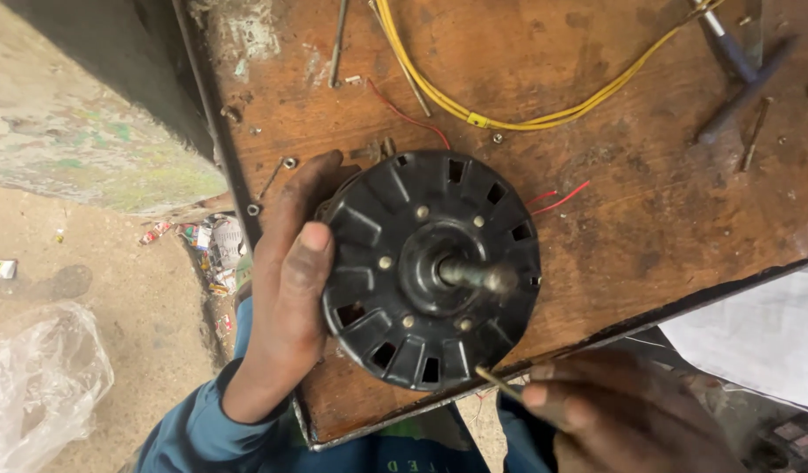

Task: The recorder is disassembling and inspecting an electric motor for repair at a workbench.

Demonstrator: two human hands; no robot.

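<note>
In the head view, a round black slotted fan motor with a steel shaft lies on the worn brown wooden table. The left hand grips its rim, thumb on top. The right hand pinches a thin brass-coloured rod against the motor's lower edge.

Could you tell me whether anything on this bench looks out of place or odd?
Loose screws and nuts lie scattered beside the black motor, thin red wires poke out from under it, and litter sits on the ground by the worn wooden table.
</note>
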